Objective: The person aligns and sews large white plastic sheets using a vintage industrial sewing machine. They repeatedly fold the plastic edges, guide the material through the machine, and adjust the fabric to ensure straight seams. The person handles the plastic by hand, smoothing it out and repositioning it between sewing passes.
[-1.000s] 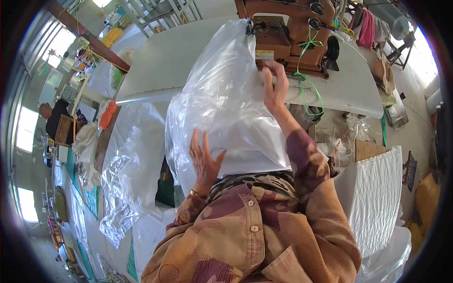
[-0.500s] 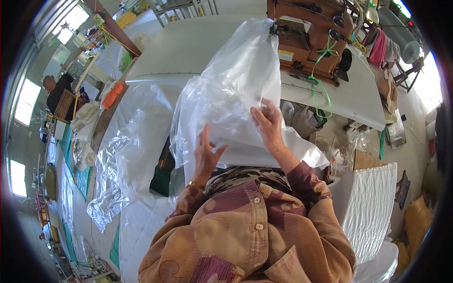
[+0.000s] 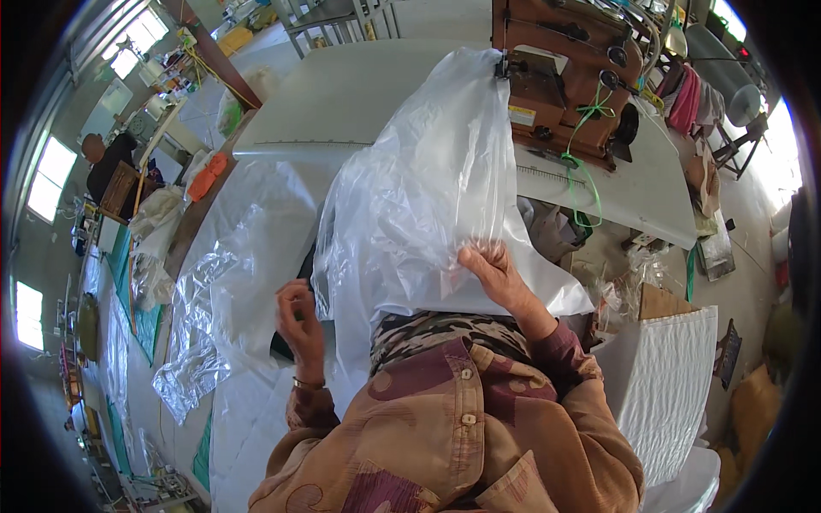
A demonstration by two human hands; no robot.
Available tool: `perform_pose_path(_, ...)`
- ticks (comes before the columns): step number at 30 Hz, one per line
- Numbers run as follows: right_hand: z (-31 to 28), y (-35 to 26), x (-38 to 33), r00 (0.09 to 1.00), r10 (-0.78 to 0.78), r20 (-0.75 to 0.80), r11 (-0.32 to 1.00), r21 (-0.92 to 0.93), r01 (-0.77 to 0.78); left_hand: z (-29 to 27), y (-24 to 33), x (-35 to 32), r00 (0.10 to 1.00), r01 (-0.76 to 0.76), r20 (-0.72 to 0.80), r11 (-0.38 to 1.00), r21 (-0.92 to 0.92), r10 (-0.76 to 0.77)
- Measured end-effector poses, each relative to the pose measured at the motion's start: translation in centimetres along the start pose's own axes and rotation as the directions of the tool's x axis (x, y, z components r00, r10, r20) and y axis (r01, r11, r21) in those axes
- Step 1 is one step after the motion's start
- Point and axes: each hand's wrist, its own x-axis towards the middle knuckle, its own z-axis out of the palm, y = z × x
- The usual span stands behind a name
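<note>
The plastic bag (image 3: 428,197) lay on the table (image 3: 342,94); the sewing machine (image 3: 564,68) stood at its two o'clock, probably touching it.

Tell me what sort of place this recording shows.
Most likely a sewing or bag-making workshop: a brown industrial sewing machine sits on a long white table, the right hand holds a clear plastic bag, and more plastic sheeting is piled alongside.

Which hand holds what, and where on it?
Right hand pinches the clear plastic bag at its lower edge. Left hand is off it, holding nothing.
</note>
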Motion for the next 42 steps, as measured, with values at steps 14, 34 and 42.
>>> perform_pose_path(14, 2.1, -0.7, -0.4, 0.983, 0.02, -0.183, 0.846, 0.526, 0.081, 8.8, 1.7, 1.8, 0.99, 0.016, -0.124, 0.934, -0.357, -0.065)
perform_pose_path(34, 4.0, 5.5, -1.2, 0.938, 0.334, -0.092, 0.893, 0.348, -0.284, -3.0, 4.4, -0.9, 0.54, -0.437, 0.834, 0.885, 0.162, 0.114)
perform_pose_path(42, 4.5, 3.1, -3.1, 0.925, -0.055, -0.375, 0.95, -0.305, -0.067, 7.5, 11.7, 4.9, 0.702, 0.021, 0.617, 0.856, -0.517, 0.355)
